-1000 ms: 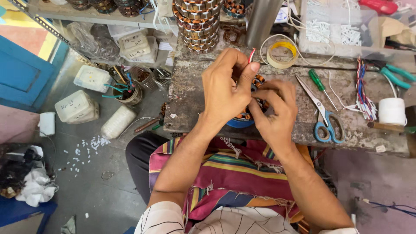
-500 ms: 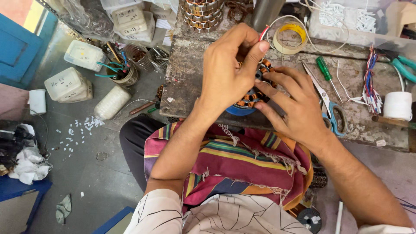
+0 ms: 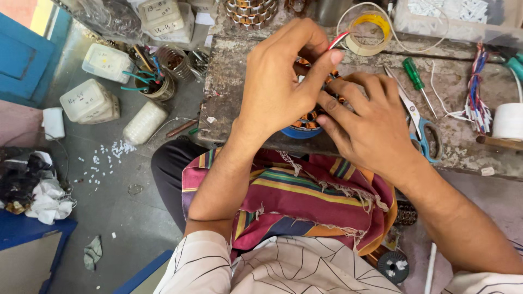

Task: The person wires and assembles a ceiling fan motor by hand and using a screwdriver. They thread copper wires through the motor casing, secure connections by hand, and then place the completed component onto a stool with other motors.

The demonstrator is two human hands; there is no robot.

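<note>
At centre top of frame, left hand (image 3: 278,81) now pinching red wire (image 3: 338,39) higher above blue-rimmed copper-wound stator (image 3: 303,126), right hand (image 3: 370,122) pressed closer, fingers bearing on windings; lead-dressing evidently continuing.

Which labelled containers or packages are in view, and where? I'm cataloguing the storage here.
Whitish plastic tubs with handwritten lids: two on the floor, far left.
Similar lidded tubs: top, left of the bench.
Clear plastic box of small white pieces: top right, on the bench.
No screens or signs visible.
</note>
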